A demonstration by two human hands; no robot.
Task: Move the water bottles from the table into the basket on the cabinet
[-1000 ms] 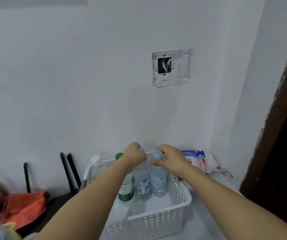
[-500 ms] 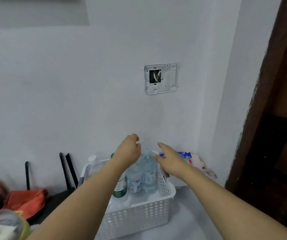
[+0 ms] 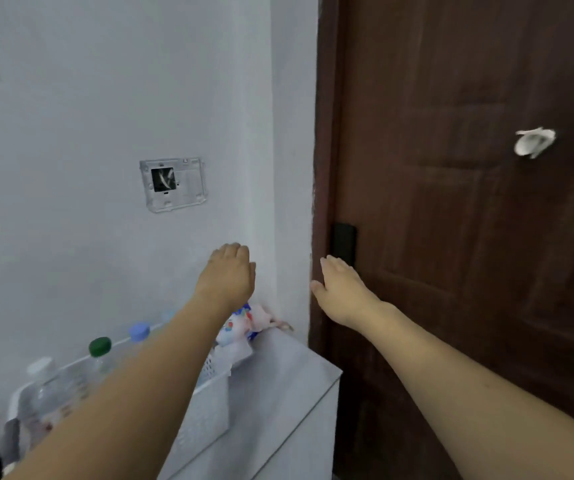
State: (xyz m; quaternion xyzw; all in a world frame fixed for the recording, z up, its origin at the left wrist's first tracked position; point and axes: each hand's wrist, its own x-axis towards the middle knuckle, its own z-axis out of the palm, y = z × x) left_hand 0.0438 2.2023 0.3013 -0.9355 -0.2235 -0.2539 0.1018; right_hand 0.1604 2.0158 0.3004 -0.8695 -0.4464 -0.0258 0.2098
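3 water bottles (image 3: 100,355) stand upright, caps up, in the white basket (image 3: 205,414) on the cabinet (image 3: 278,393) — near its left end. Left hand (image 3: 226,278) and right hand (image 3: 342,289) hover above, fingers relaxed, holding nothing — door (image 3: 469,237) right beside.

Both hands (image 3: 278,282) empty, raised; bottles (image 3: 100,351) upright in basket (image 3: 205,410).

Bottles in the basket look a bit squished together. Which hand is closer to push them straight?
Probably the left hand. Its arm stretches right over the basket and bottles, while the right hand hangs off by the door. Both are empty.
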